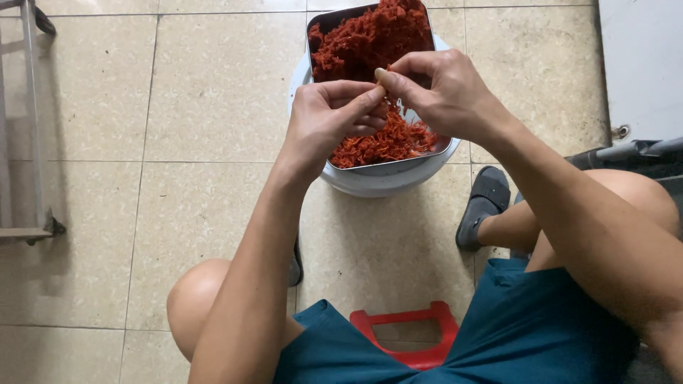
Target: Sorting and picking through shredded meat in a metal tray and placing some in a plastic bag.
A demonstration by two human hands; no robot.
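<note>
A small orange-red piece (382,90) sits pinched between the two hands, just above the near part of a metal tray (388,167). The left hand (331,117) has its thumb and forefinger closed narrowly on the near end of the piece, the other fingers curled under. The right hand (445,89) meets it from the right, its thumb and forefinger tips closed on the same piece, so that the fingertips of both hands touch. The piece is too small to tell what shape it has.

Under the hands the tray is heaped with red-orange shreds (370,39), highest at the far end and thinner at the near end, where a second patch shows below the left hand. The tray rests on top of a white round tub (377,185), whose rim curves out at the near side and at the left.

The tub stands on a floor (213,92) of pale beige tiles, stained darker to the far right. Near the tub on the right is a foot in a grey sandal (484,203). The person sits with bare knees spread, in dark teal shorts (526,334), on a red plastic stool (409,334) that shows between the legs. At the far left edge stands a metal frame (28,121), and at the right edge a dark grey bar lies across.
</note>
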